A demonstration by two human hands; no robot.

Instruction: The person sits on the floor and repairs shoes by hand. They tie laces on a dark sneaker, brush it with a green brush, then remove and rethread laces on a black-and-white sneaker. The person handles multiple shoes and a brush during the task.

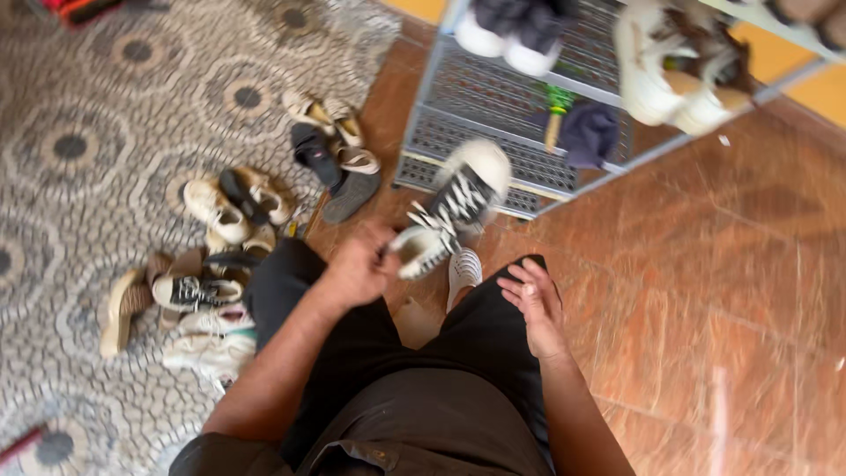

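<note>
My left hand grips a black high-top sneaker with white laces and a white toe cap by its heel, held in the air with the toe pointing at the grey metal shoe rack. My right hand hovers open over my right knee, fingers spread, holding nothing. Just below the sneaker a white shoe sole shows between my knees. I am wearing black shorts.
A pile of shoes lies on the patterned grey rug to the left: pale sneakers, dark sandals, a tan slipper. The rack holds white sneakers, dark shoes and a green-handled brush. Brown tiled floor extends right.
</note>
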